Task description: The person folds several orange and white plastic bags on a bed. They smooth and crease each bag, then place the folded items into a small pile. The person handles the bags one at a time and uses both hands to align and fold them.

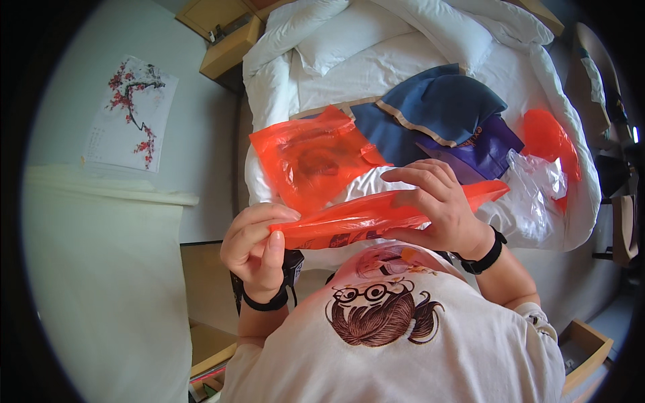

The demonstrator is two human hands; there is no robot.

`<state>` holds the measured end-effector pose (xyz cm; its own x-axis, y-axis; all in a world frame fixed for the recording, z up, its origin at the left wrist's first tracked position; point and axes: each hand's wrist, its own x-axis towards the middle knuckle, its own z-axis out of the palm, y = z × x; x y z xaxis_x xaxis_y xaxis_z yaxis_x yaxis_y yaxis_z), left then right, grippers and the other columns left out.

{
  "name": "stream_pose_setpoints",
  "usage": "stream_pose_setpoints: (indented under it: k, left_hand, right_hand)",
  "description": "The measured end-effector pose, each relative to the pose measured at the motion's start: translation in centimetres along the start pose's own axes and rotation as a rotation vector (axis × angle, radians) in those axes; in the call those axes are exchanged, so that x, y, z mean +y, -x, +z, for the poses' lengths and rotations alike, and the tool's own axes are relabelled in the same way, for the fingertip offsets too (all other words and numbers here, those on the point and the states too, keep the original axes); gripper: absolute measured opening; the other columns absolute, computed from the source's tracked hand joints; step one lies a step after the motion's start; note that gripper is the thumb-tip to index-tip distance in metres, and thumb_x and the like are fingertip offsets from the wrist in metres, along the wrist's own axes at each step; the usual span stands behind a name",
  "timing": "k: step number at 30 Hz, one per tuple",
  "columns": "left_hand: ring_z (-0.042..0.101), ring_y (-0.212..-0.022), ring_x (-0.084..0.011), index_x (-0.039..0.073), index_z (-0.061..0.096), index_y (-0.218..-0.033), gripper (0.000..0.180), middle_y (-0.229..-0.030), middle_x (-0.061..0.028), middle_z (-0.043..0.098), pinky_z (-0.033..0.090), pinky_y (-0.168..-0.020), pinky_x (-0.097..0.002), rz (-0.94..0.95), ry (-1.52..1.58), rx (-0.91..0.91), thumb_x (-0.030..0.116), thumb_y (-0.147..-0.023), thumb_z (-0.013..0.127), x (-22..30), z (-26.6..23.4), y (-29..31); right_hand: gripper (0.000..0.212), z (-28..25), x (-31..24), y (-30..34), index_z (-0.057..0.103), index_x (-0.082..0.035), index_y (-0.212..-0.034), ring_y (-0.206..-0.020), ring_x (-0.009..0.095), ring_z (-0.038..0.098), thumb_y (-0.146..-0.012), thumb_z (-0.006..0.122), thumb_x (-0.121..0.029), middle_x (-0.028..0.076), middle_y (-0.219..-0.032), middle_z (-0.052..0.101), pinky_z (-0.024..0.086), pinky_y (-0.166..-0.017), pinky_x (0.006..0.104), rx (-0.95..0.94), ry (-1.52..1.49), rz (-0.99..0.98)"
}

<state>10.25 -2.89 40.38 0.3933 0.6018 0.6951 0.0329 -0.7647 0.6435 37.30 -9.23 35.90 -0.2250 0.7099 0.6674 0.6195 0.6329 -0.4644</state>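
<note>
A red plastic bag (336, 225), folded into a long strip with dark print along it, is stretched between my hands in front of my chest. My left hand (259, 245) is closed, pinching the strip's left end between thumb and fingers. Toward the other end, my right hand (433, 208) has its thumb on the near side and its curved fingers over the top, with the index finger raised off the plastic. The bag's right tip sticks out beyond that hand. Another red plastic bag (312, 161) lies spread on the bed just past my left hand.
The bed (363, 74) has white bedding and pillows. On it lie a blue cloth with a tan border (437, 101), a purple bag (480, 151), a clear plastic bag (534, 185) and a crumpled red bag (551, 138). A wooden nightstand (232, 50) stands at the far left.
</note>
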Motion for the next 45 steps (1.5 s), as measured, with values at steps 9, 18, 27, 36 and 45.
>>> stream_pose_setpoints:
  k: [9, 18, 27, 36, 45]
  left_hand:
    - [0.057, -0.065, -0.0116, -0.006, 0.063, -0.082, 0.003, -0.089, -0.0141, 0.068, 0.04, -0.053, -0.0211, -0.165, -0.073, 0.022, -0.003, -0.083, 0.064, 0.6, -0.9, 0.3]
    - [0.061, -0.061, -0.0227, -0.005, 0.061, -0.093, 0.014, -0.079, -0.0146, 0.065, 0.049, -0.055, -0.0321, 0.22, -0.094, 0.049, 0.006, -0.087, 0.067, -0.3, -1.8, -0.2]
    - [0.058, -0.069, -0.0148, -0.006, 0.061, -0.095, 0.013, -0.081, -0.0088, 0.065, 0.049, -0.062, -0.0268, 0.041, -0.401, 0.431, 0.007, -0.092, 0.061, -5.4, -4.7, 0.8]
    - [0.06, -0.082, -0.0124, -0.005, 0.063, -0.097, 0.014, -0.092, -0.0075, 0.066, 0.049, -0.074, -0.0252, -0.127, -0.047, 0.549, 0.009, -0.095, 0.06, -9.3, -6.8, -4.0]
    - [0.052, -0.066, -0.0259, 0.0, 0.054, -0.085, 0.019, -0.075, -0.0131, 0.059, 0.042, -0.064, -0.0395, 0.244, 0.051, 0.344, 0.016, -0.095, 0.049, -4.1, -10.5, 1.8]
  right_hand:
    - [0.031, 0.6, -0.5, -0.9, 0.062, -0.008, -0.094, -0.096, 0.029, 0.06, -0.067, 0.078, -0.004, 0.01, -0.108, 0.064, 0.046, -0.083, 0.039, -0.002, -0.074, -0.001]
    - [0.02, -0.8, 2.0, 0.2, 0.066, -0.003, -0.09, -0.081, 0.028, 0.062, -0.071, 0.074, -0.005, 0.009, -0.083, 0.065, 0.048, -0.076, 0.0353, -0.186, -0.039, 0.274]
    - [0.013, -5.0, 7.0, 4.6, 0.069, -0.002, -0.089, -0.084, 0.029, 0.064, -0.077, 0.067, -0.004, 0.012, -0.085, 0.067, 0.051, -0.076, 0.0348, -0.228, 0.156, 0.838]
    - [0.012, -8.8, 7.3, 4.6, 0.067, -0.007, -0.092, -0.087, 0.029, 0.063, -0.081, 0.066, -0.008, 0.009, -0.09, 0.068, 0.047, -0.081, 0.037, 0.062, 0.682, 0.476]
    - [0.022, -11.7, 0.5, 8.7, 0.066, -0.003, -0.1, -0.095, 0.027, 0.064, -0.081, 0.065, 0.007, 0.01, -0.1, 0.068, 0.049, -0.085, 0.0352, 0.437, 0.848, 0.318]
